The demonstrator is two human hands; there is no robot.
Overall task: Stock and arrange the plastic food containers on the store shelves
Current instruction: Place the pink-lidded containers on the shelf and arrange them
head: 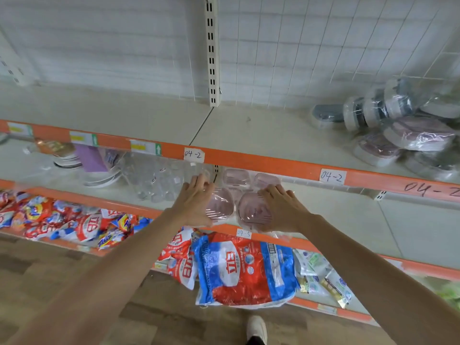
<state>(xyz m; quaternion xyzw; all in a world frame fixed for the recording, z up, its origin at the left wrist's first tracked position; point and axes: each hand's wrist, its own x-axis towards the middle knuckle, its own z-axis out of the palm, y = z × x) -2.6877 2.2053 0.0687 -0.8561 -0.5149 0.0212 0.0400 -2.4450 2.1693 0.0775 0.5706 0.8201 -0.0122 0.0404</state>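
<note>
Just below the orange rail tagged 04-2 (pixel 194 154), on the middle shelf (pixel 336 215), your left hand (pixel 196 202) grips one pink-lidded container (pixel 220 204) and your right hand (pixel 280 207) grips another (pixel 251 210). Two more pink containers (pixel 236 178) sit just behind them.

Two hands (pixel 196 200), four pink containers (pixel 220 204), three orange-edged shelves (pixel 273 163).

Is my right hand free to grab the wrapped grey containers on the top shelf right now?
Probably not yet: the right hand is holding a pink plastic container on the middle shelf, though nothing blocks the wrapped grey containers.
</note>
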